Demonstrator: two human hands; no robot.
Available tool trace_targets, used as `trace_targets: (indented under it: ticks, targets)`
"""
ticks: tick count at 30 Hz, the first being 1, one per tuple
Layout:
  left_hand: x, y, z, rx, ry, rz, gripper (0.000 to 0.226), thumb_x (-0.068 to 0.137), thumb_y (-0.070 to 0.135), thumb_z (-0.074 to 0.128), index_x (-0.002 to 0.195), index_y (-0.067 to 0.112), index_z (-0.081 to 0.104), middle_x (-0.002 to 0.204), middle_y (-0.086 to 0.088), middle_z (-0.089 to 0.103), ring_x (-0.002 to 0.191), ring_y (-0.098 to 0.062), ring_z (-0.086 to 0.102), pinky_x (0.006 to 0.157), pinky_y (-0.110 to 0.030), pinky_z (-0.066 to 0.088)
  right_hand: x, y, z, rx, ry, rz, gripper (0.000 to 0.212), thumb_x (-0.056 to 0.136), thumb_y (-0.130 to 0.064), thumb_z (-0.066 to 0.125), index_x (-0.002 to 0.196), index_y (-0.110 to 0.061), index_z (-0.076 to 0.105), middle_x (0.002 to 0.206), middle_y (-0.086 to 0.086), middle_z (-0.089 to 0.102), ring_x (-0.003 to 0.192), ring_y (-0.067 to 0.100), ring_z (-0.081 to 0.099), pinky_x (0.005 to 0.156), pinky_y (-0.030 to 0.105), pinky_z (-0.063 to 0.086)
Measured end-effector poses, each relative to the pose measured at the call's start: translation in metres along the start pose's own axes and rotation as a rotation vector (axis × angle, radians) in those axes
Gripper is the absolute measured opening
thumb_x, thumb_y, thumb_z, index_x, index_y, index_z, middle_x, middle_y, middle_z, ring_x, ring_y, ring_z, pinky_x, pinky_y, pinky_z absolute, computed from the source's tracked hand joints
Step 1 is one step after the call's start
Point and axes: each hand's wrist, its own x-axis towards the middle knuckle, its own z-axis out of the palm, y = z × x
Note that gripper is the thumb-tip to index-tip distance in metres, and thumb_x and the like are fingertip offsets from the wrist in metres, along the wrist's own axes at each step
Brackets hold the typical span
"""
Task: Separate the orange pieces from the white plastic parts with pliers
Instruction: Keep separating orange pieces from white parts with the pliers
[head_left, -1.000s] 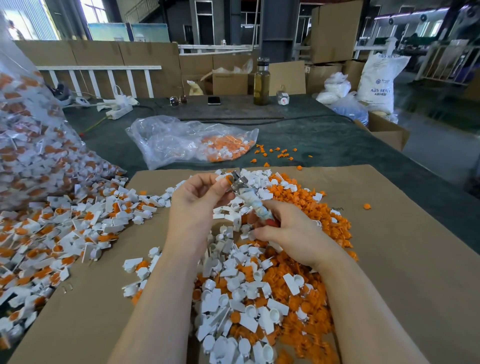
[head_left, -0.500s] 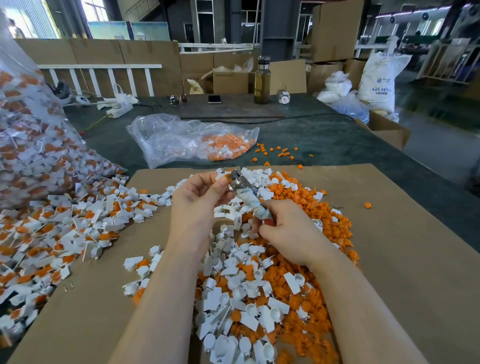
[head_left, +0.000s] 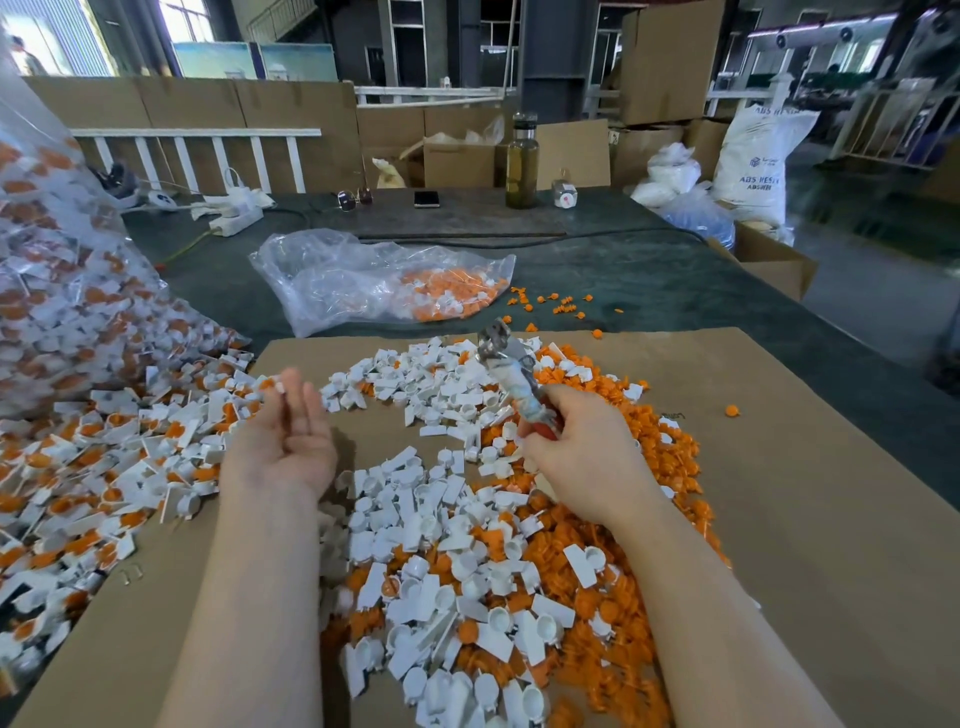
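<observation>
Right hand (head_left: 582, 457) gripping pliers (head_left: 511, 374), left hand (head_left: 288, 431) well apart (palm up)

Right hand (head_left: 582, 457) grips pliers (head_left: 511, 371), tip up, over mixed white parts (head_left: 441, 525) and orange pieces (head_left: 660, 431) on cardboard (head_left: 805, 519). Left hand (head_left: 283, 436) palm-up, blurred, fingers loose, near unsorted pile (head_left: 104, 457).

Pliers (head_left: 511, 371) raised, tilted, tip pointing far. Separated white plastic parts (head_left: 441, 499) heaped centre; orange pieces (head_left: 660, 441) heaped right; unseparated parts (head_left: 104, 467) left.
</observation>
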Motion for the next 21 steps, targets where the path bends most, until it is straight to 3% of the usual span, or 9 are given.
trace_targets:
  ticks: [6,10,13,16,19,21]
  targets:
    - [0.010,0.017,-0.008,-0.314,0.019,0.054,0.023,0.101,0.005,0.049,0.121,-0.003,0.057,0.080,-0.019,0.075,0.078,-0.019,0.076,0.057,-0.033,0.060,0.001,0.001,0.000,-0.016,0.037,0.027,0.006,0.087,-0.018,0.055,0.086,-0.016,0.060,0.073,-0.004,0.059,0.062,0.013,0.053,0.052,0.026,0.035]
    - [0.009,0.016,-0.009,-0.396,0.002,0.101,0.029,0.097,0.003,0.056,0.125,-0.002,0.054,0.083,-0.020,0.075,0.073,-0.021,0.076,0.050,-0.034,0.058,0.001,0.001,-0.001,-0.007,0.049,0.048,0.005,0.087,-0.018,0.055,0.088,-0.017,0.060,0.074,-0.004,0.060,0.064,0.014,0.055,0.052,0.027,0.037]
    - [0.007,0.014,-0.010,-0.313,-0.049,0.085,0.027,0.097,0.011,0.059,0.123,0.003,0.059,0.087,-0.013,0.077,0.078,-0.015,0.076,0.056,-0.030,0.060,0.001,0.001,-0.001,0.000,0.054,0.055,0.004,0.088,-0.019,0.056,0.087,-0.020,0.059,0.073,-0.006,0.059,0.063,0.013,0.055,0.052,0.026,0.037]
    - [0.000,0.004,-0.004,0.196,-0.095,0.082,0.020,0.092,0.019,0.068,0.110,0.012,0.068,0.090,0.003,0.077,0.074,-0.004,0.072,0.065,-0.021,0.058,0.001,0.000,0.000,0.004,0.077,0.060,0.008,0.089,-0.020,0.056,0.081,-0.021,0.056,0.070,-0.006,0.058,0.060,0.013,0.052,0.050,0.025,0.035]
    - [-0.012,-0.018,0.004,0.980,-0.200,0.235,0.010,0.086,0.026,0.073,0.096,0.024,0.072,0.080,0.013,0.075,0.076,-0.004,0.066,0.066,-0.022,0.052,0.000,0.000,-0.001,-0.002,0.112,0.065,0.021,0.090,-0.021,0.056,0.072,-0.027,0.048,0.066,-0.008,0.054,0.056,0.010,0.049,0.049,0.023,0.032]
    - [-0.021,-0.034,0.005,1.373,-0.344,0.367,0.010,0.085,0.027,0.075,0.091,0.034,0.072,0.083,0.021,0.073,0.079,-0.001,0.066,0.068,-0.022,0.048,0.000,-0.001,-0.002,-0.007,0.122,0.070,0.024,0.091,-0.022,0.056,0.071,-0.030,0.047,0.064,-0.009,0.054,0.055,0.010,0.049,0.048,0.023,0.032]
